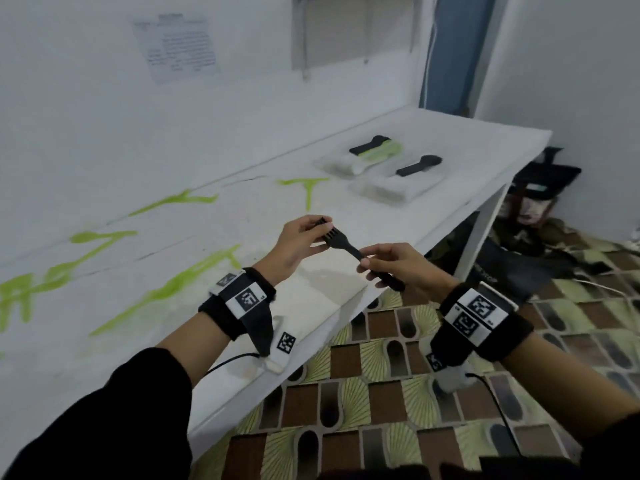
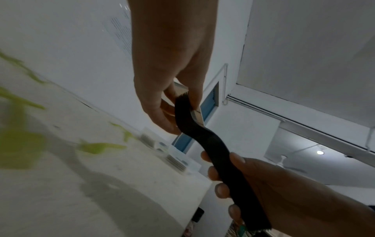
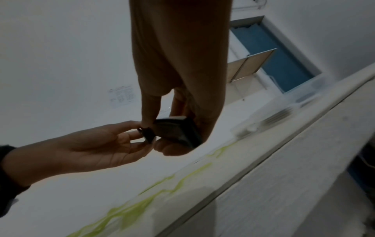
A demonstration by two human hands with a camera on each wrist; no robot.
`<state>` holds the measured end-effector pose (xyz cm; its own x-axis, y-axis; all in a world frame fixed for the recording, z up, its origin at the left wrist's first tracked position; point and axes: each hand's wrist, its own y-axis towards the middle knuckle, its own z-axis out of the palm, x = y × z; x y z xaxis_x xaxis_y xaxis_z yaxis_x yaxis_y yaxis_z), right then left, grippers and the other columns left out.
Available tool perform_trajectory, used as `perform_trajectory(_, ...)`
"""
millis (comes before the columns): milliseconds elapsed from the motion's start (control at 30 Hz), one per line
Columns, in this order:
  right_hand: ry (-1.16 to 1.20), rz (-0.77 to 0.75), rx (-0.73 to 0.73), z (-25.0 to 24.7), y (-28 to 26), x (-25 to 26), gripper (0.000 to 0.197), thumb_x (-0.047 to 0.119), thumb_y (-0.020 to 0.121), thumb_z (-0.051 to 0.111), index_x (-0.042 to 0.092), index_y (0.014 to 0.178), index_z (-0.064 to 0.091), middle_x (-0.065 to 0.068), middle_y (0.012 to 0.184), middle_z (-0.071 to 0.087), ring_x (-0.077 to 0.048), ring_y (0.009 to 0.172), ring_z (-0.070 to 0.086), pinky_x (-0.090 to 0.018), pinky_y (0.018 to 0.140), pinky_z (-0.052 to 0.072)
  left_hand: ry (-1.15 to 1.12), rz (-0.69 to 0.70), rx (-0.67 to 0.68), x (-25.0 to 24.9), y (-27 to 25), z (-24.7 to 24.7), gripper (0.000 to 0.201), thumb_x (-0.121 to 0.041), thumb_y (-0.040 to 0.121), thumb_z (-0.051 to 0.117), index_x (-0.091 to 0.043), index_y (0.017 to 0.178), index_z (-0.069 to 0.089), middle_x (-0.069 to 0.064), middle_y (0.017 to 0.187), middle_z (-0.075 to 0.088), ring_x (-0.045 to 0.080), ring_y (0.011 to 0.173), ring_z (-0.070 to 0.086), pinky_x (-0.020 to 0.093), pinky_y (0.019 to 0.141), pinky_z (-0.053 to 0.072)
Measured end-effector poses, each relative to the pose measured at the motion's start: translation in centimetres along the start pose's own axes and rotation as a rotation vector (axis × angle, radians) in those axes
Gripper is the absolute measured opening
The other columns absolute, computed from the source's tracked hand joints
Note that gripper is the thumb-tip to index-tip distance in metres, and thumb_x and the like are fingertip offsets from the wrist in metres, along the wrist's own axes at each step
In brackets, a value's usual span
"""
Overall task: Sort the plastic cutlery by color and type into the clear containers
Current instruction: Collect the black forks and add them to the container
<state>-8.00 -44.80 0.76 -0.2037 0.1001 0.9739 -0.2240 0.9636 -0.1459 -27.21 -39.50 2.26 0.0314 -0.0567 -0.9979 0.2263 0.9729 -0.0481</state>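
A stack of black plastic forks (image 1: 346,248) hangs in the air above the white table's front edge (image 1: 332,306), held between both hands. My left hand (image 1: 323,235) pinches the tine end, and my right hand (image 1: 367,264) grips the handle. In the left wrist view the black forks (image 2: 202,139) curve from my left fingertips (image 2: 172,126) down into my right hand (image 2: 263,184). In the right wrist view the handle end (image 3: 176,129) sits in my right hand (image 3: 178,115) while my left hand (image 3: 140,136) touches the far end. Two clear containers (image 1: 360,159) (image 1: 391,187) stand far right.
Several green cutlery pieces (image 1: 173,285) lie blurred across the left of the table. The farther container holds black, green and white pieces; the nearer one holds black and white pieces. A patterned floor (image 1: 381,393) and dark bags (image 1: 533,265) lie beyond the table's edge.
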Motion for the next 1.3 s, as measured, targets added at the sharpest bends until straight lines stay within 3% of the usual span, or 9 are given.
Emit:
perform_trajectory(200, -0.031, -0.008, -0.132, -10.4, 1.0, -1.3, 0.013, 0.016, 0.089, 0.060, 0.014, 0.101, 0.063, -0.003, 0.086, 0.067, -0.004, 0.064, 0.059, -0.015, 0.052, 0.047, 0.012, 0.002, 0.132, -0.2, 8.0, 8.9, 0.009, -0.006, 0.092, 0.055, -0.006, 0.100, 0.058, 0.004, 0.089, 0.060, 0.017, 0.087, 0.060, 0.020, 0.077, 0.054)
perform_trajectory(333, -0.059, -0.027, -0.233, -16.2, 1.9, -2.1, 0.022, 0.016, 0.091, 0.057, 0.007, 0.110, 0.063, -0.003, 0.086, 0.067, -0.001, 0.062, 0.058, -0.018, 0.062, 0.047, 0.011, 0.016, 0.186, -0.6, 12.4, 13.8, 0.009, -0.006, 0.091, 0.056, -0.005, 0.100, 0.059, 0.005, 0.090, 0.061, 0.015, 0.084, 0.061, 0.021, 0.076, 0.054)
perform_trajectory(533, -0.007, -0.023, -0.300, -22.4, 5.1, -2.8, 0.021, 0.014, 0.092, 0.056, 0.005, 0.109, 0.062, -0.001, 0.081, 0.066, -0.001, 0.059, 0.058, -0.018, 0.063, 0.048, 0.039, 0.037, 0.236, -1.2, 18.8, 18.6, 0.011, -0.006, 0.091, 0.056, -0.005, 0.102, 0.059, 0.005, 0.090, 0.061, 0.016, 0.084, 0.062, 0.021, 0.077, 0.055)
perform_trajectory(733, -0.009, -0.024, -0.293, -28.0, 10.0, -3.0, 0.021, 0.015, 0.090, 0.059, 0.005, 0.108, 0.063, -0.002, 0.084, 0.063, -0.009, 0.068, 0.058, -0.017, 0.061, 0.048, 0.088, 0.042, 0.276, -2.1, 26.0, 21.1, 0.006, -0.006, 0.091, 0.056, -0.010, 0.093, 0.060, 0.006, 0.091, 0.064, 0.014, 0.082, 0.065, 0.018, 0.070, 0.056)
perform_trajectory(833, -0.069, -0.019, -0.253, -31.3, 13.3, -1.9, 0.018, 0.017, 0.089, 0.061, 0.010, 0.105, 0.064, -0.002, 0.084, 0.060, -0.011, 0.074, 0.057, -0.020, 0.067, 0.049, 0.120, 0.036, 0.273, -3.3, 29.7, 21.8, 0.007, -0.005, 0.091, 0.057, -0.011, 0.089, 0.061, 0.008, 0.092, 0.064, 0.014, 0.081, 0.065, 0.021, 0.076, 0.057)
perform_trajectory(1000, -0.260, -0.041, -0.184, -35.7, 19.4, 0.5, 0.023, 0.018, 0.089, 0.062, 0.008, 0.109, 0.066, 0.003, 0.086, 0.059, -0.009, 0.081, 0.054, -0.023, 0.076, 0.044, 0.172, 0.058, 0.257, -5.7, 35.5, 21.9, 0.008, -0.006, 0.090, 0.057, -0.013, 0.092, 0.061, 0.004, 0.091, 0.064, 0.013, 0.084, 0.064, 0.021, 0.080, 0.055)
perform_trajectory(1133, -0.257, -0.069, -0.116, -37.8, 23.5, 1.7, 0.020, 0.020, 0.088, 0.063, 0.011, 0.106, 0.064, 0.003, 0.091, 0.062, -0.007, 0.082, 0.058, -0.024, 0.075, 0.048, 0.156, 0.074, 0.206, -6.8, 39.4, 21.5, 0.008, -0.008, 0.089, 0.059, -0.013, 0.094, 0.062, 0.004, 0.091, 0.065, 0.010, 0.080, 0.067, 0.019, 0.077, 0.056)
perform_trajectory(1300, -0.214, -0.067, -0.038, -39.0, 27.5, 1.3, 0.013, 0.018, 0.089, 0.061, 0.013, 0.100, 0.064, 0.000, 0.090, 0.061, -0.009, 0.079, 0.058, -0.024, 0.073, 0.048, 0.106, 0.012, 0.136, -6.1, 42.0, 21.0, 0.016, -0.007, 0.088, 0.060, -0.013, 0.103, 0.061, 0.003, 0.096, 0.065, 0.013, 0.089, 0.065, 0.021, 0.081, 0.055)
